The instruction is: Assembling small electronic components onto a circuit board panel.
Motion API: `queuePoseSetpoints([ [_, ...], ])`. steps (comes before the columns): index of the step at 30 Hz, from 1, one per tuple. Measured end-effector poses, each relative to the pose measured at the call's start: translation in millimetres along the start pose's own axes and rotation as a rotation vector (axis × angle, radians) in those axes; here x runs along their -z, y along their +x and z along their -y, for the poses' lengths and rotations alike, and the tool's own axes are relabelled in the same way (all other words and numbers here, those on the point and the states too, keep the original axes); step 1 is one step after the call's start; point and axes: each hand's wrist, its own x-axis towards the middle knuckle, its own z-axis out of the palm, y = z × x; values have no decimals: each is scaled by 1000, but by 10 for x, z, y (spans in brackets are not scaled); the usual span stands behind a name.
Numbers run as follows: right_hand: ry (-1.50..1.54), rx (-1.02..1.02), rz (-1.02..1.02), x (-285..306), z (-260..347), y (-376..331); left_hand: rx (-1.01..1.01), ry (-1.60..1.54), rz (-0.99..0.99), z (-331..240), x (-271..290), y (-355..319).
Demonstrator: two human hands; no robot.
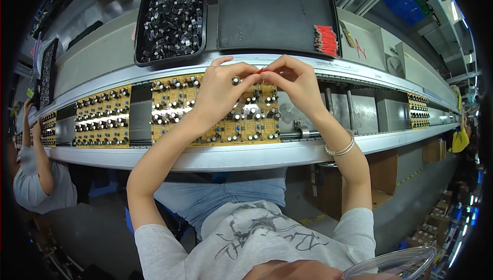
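My left hand and my right hand meet above the far edge of a yellow circuit board panel. Both are closed, thumb and forefinger pinched on a short red wire, mostly hidden by the fingertips. The panel lies on the conveyor rails and carries rows of black capacitors and small blue parts; my hands and forearms cover some of it. Beyond my right hand, a bundle of similar red wires rests in the right end of a shallow black tray.
A black bin of small black components stands back left. More board panels sit on the line at left and far right. Right of the tray lie a yellow-handled tool and loose red wires. Another person works at far left.
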Motion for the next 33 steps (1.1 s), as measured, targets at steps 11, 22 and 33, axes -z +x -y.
queuePoseSetpoints([
  [11, 79, -40, -148, 317, -83, 120, -26, 80, -120, 32, 139, -3],
  [22, -270, -37, -46, 132, -324, 205, -21, 16, -193, 36, 238, -13],
  [33, -359, -5, -29, 115, -314, 216, -16, 45, -162, 40, 247, -28],
])
